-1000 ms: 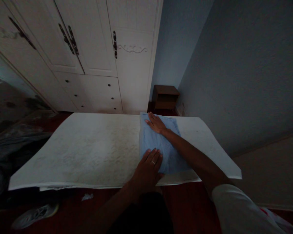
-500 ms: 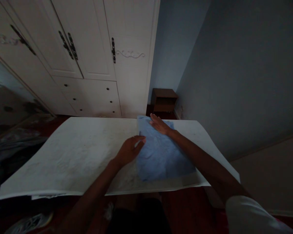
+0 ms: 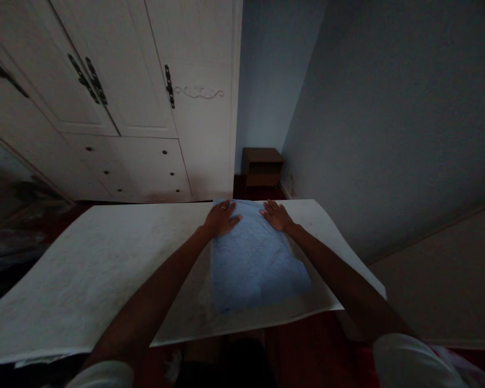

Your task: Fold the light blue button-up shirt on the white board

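Note:
A light blue cloth (image 3: 254, 264) lies spread over the white tabletop (image 3: 117, 258), its far edge near the table's back edge. My left hand (image 3: 221, 219) rests flat on the cloth's far left corner, fingers spread, a ring on one finger. On the far right corner lies my right hand (image 3: 278, 216), also flat with its fingers apart. Between the two hands the cloth shows small wrinkles, and its near right corner angles outward. Whether the cloth is a garment or a plain piece of fabric I cannot tell.
A white wardrobe (image 3: 202, 145) with dark handles and drawers stands behind the table. Past the table's back edge is a small brown nightstand (image 3: 262, 166). A grey wall (image 3: 388, 124) runs along the right. Dark, blurred items lie at the far left.
My left hand has moved forward and flattened onto the cloth's far left corner. My right hand has shifted slightly toward the far right corner. The camera view has turned a little right.

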Demonstrator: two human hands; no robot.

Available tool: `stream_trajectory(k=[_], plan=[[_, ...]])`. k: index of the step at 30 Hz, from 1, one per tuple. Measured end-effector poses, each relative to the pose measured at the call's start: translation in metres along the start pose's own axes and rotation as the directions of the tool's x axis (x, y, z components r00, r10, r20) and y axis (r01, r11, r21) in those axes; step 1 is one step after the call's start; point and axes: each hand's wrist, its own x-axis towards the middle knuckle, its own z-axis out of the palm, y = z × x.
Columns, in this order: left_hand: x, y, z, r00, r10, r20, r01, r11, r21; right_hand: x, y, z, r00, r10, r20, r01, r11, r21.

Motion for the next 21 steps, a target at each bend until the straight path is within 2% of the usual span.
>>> stream_trajectory(k=[6,11,14,16,18,21], plan=[[-0.009,0.013,-0.004,0.996,-0.080,-0.033,0.083,0.992,0.096,0.000,0.000,0.003,0.998,-0.003,-0.067,0.008,0.997,0.074],[-0.014,0.011,-0.004,0.998,-0.067,-0.021,0.068,0.997,0.048,-0.022,0.001,-0.007,0.982,0.123,-0.141,-0.096,0.978,0.187],[-0.013,0.000,0.000,0.996,-0.070,-0.058,0.064,0.994,-0.091,-0.060,-0.005,-0.022,0.968,0.147,-0.201,-0.096,0.965,0.245],[-0.016,-0.006,0.002,0.989,-0.101,-0.113,0.079,0.980,-0.183,-0.096,-0.019,-0.033,0.948,0.113,-0.296,-0.013,0.947,0.320],[-0.026,-0.007,0.001,0.971,-0.160,-0.178,0.108,0.957,-0.270,-0.137,-0.043,-0.039,0.910,0.059,-0.410,0.101,0.928,0.359],[-0.062,0.000,-0.005,0.939,-0.256,-0.231,0.128,0.882,-0.454,-0.194,-0.087,-0.038,0.886,-0.034,-0.462,0.183,0.942,0.280]])
